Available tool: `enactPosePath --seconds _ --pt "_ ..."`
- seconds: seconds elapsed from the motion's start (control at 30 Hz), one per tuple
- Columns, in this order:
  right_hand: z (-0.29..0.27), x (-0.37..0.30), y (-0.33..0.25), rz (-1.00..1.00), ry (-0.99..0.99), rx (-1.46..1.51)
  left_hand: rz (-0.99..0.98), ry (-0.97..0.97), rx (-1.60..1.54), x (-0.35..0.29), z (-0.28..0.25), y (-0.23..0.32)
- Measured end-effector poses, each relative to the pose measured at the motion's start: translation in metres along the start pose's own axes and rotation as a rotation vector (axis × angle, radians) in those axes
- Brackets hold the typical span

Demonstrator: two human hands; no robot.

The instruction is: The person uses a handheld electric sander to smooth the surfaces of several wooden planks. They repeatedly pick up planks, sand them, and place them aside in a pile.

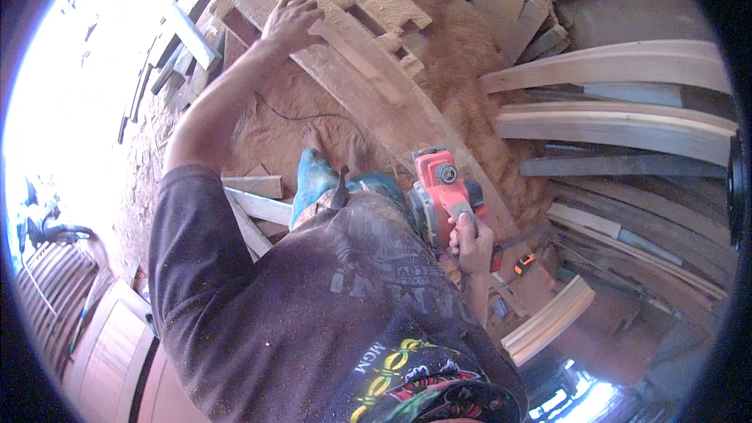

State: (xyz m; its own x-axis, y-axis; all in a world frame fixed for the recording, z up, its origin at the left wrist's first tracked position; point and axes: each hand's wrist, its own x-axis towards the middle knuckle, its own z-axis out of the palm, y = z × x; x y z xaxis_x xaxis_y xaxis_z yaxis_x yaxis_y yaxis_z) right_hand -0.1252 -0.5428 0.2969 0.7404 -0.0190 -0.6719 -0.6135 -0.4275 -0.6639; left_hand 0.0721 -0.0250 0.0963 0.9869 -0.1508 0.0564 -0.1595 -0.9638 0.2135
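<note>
At the near end of the long wooden board [403, 121], holding the red electric planer [440, 186], right hand [471, 241] wrapped firmly round it; resting the left hand [291, 23] farther up, clamped or merely pressing, impossible to tell. Probably planing; for another pass, keep level and push evenly.

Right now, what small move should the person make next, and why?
Probably ease the red power planer a little forward along the long plank, stopping well short of the left hand, which rests farther ahead along the plank. The right hand grips the planer near the plank's closer end; whether planer and plank touch is unclear.
</note>
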Motion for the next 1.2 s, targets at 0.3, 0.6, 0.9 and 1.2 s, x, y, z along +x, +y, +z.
enactPosePath --seconds 0.3,0.6,0.9,1.2 --pt "0.016 0.021 0.005 -0.044 0.022 0.05 -0.171 0.036 -0.199 -0.04 0.01 0.129" --pt "0.001 0.04 -0.006 -0.086 -0.046 -0.037 -0.571 -0.239 -0.336 -0.202 -0.034 0.061" --pt "-0.034 0.079 -0.013 -0.225 -0.121 -0.405 -0.91 -0.144 -1.154 -0.262 0.014 0.133" --pt "-0.044 0.093 -0.01 -0.173 -0.226 -0.316 -1.104 0.08 -0.625 -0.237 -0.008 0.241"
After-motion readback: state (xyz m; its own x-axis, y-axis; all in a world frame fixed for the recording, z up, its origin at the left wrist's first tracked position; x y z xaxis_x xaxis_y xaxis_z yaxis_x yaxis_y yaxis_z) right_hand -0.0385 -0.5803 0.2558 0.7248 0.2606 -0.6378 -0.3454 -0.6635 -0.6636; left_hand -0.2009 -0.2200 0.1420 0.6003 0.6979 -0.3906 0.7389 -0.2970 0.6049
